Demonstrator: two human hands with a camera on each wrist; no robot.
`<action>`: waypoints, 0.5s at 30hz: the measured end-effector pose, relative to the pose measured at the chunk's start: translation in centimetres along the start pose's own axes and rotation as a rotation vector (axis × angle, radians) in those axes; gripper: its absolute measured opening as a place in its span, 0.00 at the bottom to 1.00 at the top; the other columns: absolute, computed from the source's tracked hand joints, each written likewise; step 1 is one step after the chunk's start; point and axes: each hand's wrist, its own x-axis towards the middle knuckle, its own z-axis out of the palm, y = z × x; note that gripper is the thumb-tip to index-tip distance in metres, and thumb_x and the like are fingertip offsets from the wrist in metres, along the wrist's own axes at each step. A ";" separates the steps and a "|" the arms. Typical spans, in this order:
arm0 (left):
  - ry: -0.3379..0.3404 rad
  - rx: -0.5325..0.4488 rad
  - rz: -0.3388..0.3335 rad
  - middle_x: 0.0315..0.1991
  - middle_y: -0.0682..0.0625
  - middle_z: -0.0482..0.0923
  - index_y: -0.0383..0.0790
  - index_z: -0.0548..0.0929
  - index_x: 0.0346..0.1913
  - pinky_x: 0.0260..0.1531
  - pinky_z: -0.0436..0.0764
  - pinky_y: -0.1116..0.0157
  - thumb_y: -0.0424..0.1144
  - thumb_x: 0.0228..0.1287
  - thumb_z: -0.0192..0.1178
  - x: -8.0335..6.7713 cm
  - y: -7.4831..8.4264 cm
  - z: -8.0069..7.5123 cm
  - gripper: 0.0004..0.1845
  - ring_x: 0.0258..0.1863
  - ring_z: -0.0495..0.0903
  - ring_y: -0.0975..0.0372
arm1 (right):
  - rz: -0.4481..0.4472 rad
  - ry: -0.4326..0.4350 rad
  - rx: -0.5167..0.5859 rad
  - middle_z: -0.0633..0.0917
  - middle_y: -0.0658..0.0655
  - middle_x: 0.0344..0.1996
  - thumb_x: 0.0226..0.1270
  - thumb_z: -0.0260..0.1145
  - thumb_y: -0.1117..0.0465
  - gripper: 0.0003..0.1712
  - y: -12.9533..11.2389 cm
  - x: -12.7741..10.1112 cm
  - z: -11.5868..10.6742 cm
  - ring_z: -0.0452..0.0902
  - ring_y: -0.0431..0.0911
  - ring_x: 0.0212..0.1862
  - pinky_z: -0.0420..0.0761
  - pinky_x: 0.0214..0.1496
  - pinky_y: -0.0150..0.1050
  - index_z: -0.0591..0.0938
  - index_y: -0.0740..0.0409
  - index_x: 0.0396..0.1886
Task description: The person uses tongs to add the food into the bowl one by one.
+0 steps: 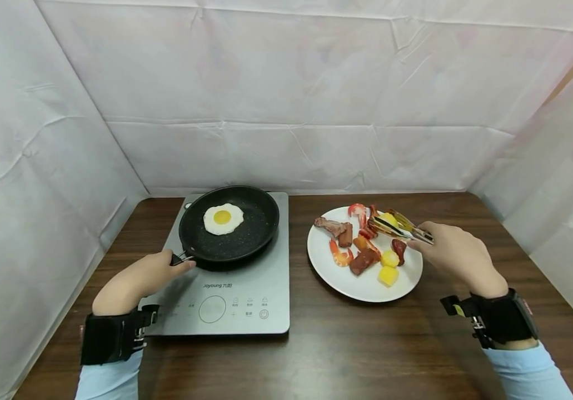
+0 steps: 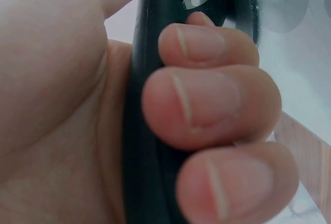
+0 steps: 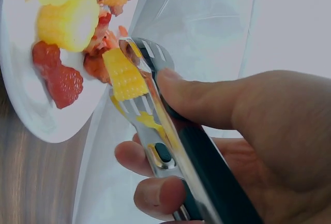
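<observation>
My left hand [image 1: 143,278] grips the black handle [image 2: 147,146] of a black frying pan [image 1: 251,230], its fingers [image 2: 207,100] curled round it. The pan sits on a grey induction cooker [image 1: 273,278] and holds a fried egg [image 1: 223,218]. My right hand [image 1: 453,253] holds metal tongs [image 1: 402,228] over the far right of a white plate [image 1: 366,286]. The tongs [image 3: 160,141] pinch a yellow corn piece [image 3: 124,76]. Sausage pieces, shrimp and more corn [image 1: 388,275] lie on the plate.
The cooker and the plate stand side by side on a dark wooden table [image 1: 346,344]. White sheeting [image 1: 286,111] walls in the back and both sides. Black straps ring both wrists.
</observation>
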 end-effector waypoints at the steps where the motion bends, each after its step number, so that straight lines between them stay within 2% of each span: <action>1: 0.000 -0.001 -0.001 0.65 0.16 0.66 0.11 0.58 0.67 0.54 0.79 0.41 0.63 0.78 0.43 0.0 0.0 0.0 0.48 0.63 0.74 0.31 | -0.003 0.004 0.004 0.83 0.74 0.55 0.73 0.61 0.38 0.38 -0.2 0.1 -0.1 0.83 0.68 0.48 0.80 0.33 0.57 0.76 0.65 0.66; 7: 0.001 -0.009 0.007 0.63 0.17 0.69 0.10 0.60 0.65 0.51 0.80 0.42 0.62 0.79 0.43 0.0 -0.1 0.2 0.47 0.59 0.77 0.33 | -0.005 0.032 0.023 0.84 0.74 0.54 0.73 0.61 0.39 0.37 -1.3 0.3 -0.6 0.83 0.68 0.49 0.80 0.34 0.57 0.76 0.64 0.65; 15: 0.011 -0.002 0.016 0.61 0.18 0.72 0.11 0.63 0.64 0.51 0.80 0.42 0.61 0.79 0.43 0.1 0.0 -0.2 0.45 0.57 0.79 0.35 | -0.020 0.079 0.064 0.85 0.70 0.53 0.74 0.60 0.39 0.35 -3.2 0.5 -0.7 0.83 0.63 0.46 0.80 0.36 0.56 0.76 0.62 0.66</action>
